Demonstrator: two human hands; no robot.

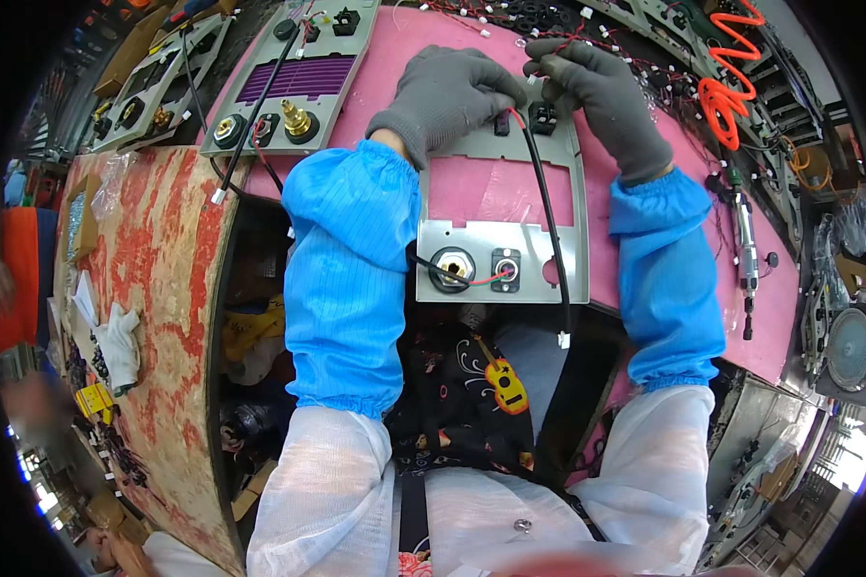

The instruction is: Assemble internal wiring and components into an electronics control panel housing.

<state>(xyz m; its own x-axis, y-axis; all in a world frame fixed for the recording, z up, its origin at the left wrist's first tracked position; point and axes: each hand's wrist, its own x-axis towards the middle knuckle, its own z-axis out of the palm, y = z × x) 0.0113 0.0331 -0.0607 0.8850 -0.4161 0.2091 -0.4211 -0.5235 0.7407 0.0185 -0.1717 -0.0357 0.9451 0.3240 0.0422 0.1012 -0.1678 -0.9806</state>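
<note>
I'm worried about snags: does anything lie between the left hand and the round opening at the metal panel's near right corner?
Yes: a black cable runs from beside the left hand over the metal panel, down past the right side of the round opening.

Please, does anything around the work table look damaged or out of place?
The wooden board at left looks worn: its red coating is patchy. A black cable hangs past the near edge of the metal panel, its white connector unplugged.

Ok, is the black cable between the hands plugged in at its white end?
Unplugged: its white connector shows bare beyond the metal panel, mated to nothing.
</note>
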